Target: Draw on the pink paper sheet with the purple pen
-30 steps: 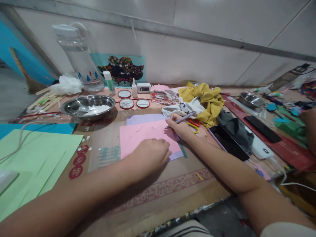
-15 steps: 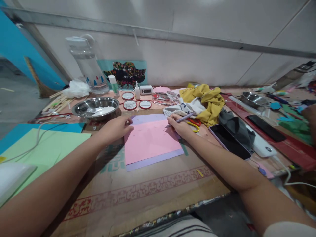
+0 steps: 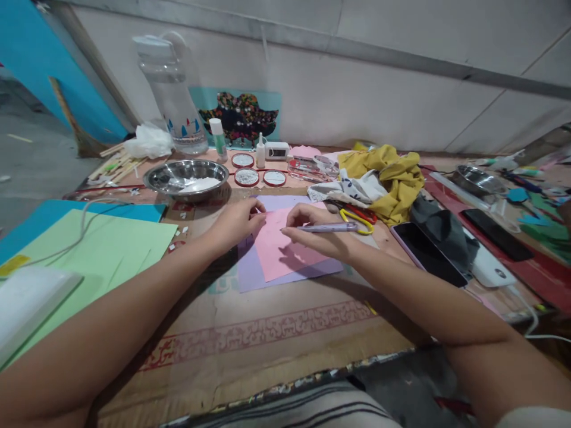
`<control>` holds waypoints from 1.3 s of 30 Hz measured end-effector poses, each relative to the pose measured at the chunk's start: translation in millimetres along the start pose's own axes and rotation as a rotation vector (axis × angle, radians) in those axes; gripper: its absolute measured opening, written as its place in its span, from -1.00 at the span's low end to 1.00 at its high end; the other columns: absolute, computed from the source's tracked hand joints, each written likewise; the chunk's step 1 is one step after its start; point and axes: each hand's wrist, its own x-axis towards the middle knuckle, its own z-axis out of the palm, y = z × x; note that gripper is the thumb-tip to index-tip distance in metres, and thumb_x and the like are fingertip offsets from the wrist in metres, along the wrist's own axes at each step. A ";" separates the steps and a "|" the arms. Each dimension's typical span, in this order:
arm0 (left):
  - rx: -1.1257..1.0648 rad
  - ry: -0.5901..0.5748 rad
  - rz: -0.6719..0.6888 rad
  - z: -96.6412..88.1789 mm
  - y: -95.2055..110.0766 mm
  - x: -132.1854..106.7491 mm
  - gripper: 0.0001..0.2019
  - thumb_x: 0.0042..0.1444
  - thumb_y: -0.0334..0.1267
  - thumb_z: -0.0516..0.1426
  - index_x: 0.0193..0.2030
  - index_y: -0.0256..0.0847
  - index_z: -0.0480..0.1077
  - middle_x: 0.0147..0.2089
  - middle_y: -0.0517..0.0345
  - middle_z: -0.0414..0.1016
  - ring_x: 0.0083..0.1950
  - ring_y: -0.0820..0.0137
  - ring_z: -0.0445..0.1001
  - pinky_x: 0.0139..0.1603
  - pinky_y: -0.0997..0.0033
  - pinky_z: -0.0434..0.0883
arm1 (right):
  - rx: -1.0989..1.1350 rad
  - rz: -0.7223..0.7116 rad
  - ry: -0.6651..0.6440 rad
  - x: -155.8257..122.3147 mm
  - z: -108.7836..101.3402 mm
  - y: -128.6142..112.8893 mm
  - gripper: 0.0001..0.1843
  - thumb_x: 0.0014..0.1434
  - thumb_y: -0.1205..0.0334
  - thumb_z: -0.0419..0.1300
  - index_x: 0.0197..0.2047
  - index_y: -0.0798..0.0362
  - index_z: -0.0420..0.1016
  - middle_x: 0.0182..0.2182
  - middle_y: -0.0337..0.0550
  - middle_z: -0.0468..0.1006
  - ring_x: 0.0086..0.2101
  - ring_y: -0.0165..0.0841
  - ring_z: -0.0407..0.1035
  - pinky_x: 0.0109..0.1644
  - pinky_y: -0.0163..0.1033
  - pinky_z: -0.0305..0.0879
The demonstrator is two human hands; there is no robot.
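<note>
A pink paper sheet lies tilted on a lilac sheet on the cardboard-covered table. My left hand pinches the pink sheet's upper left corner. My right hand rests over the pink sheet's upper right part and holds a lilac pen lying sideways across its fingers. Red and yellow scissors lie just right of that hand.
A steel bowl, a big water jug, a glue bottle and small round tins stand behind. Green and blue sheets lie left. Yellow cloth, two phones and another bowl lie right.
My left hand went from the pink sheet's near edge up to its top left corner. The pink sheet turned, and my right hand lifted the pen tip off it and turned the pen sideways.
</note>
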 end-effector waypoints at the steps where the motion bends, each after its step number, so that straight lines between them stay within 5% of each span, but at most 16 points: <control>1: 0.001 -0.006 0.011 -0.2 -1.5 -0.3 -0.68 0.19 -0.10 0.09 -0.01 -0.20 0.47 -0.10 0.02 0.61 -0.13 0.24 0.52 -0.13 0.31 0.38 | 0.013 0.014 -0.025 2.9 7.5 2.0 -0.85 0.13 0.19 0.27 -0.33 0.03 0.37 -0.43 -0.27 0.51 -0.46 -0.44 0.38 -0.42 -0.34 0.23; 6: 0.039 -0.046 0.105 -3.6 -9.9 0.4 -0.59 0.17 -0.09 0.11 0.11 -0.21 0.43 0.10 -0.02 0.56 0.03 0.20 0.51 0.01 0.29 0.38 | 0.106 0.105 -0.074 14.7 32.6 25.8 -0.75 0.15 0.15 0.23 -0.40 0.00 0.21 -0.58 -0.37 0.42 -0.60 -0.47 0.32 -0.54 -0.38 0.12; 12: 0.094 -0.102 0.188 -4.0 -17.3 5.1 -0.62 0.17 -0.13 0.13 0.09 -0.19 0.46 -0.15 0.05 0.59 -0.16 0.26 0.50 -0.12 0.32 0.35 | 0.067 0.086 0.079 14.2 38.1 43.3 -0.70 0.14 0.19 0.16 -0.50 -0.02 0.09 -0.63 -0.40 0.26 -0.58 -0.48 0.24 -0.44 -0.33 0.18; 39: 0.137 -0.137 0.221 -4.2 -19.5 9.7 -0.62 0.19 -0.12 0.15 0.12 -0.18 0.48 -0.09 0.03 0.60 -0.18 0.27 0.49 -0.15 0.32 0.31 | -0.114 0.053 0.058 14.7 38.2 41.8 -0.70 0.09 0.25 0.15 -0.53 -0.02 0.06 -0.63 -0.39 0.19 -0.58 -0.48 0.10 -0.46 -0.30 0.02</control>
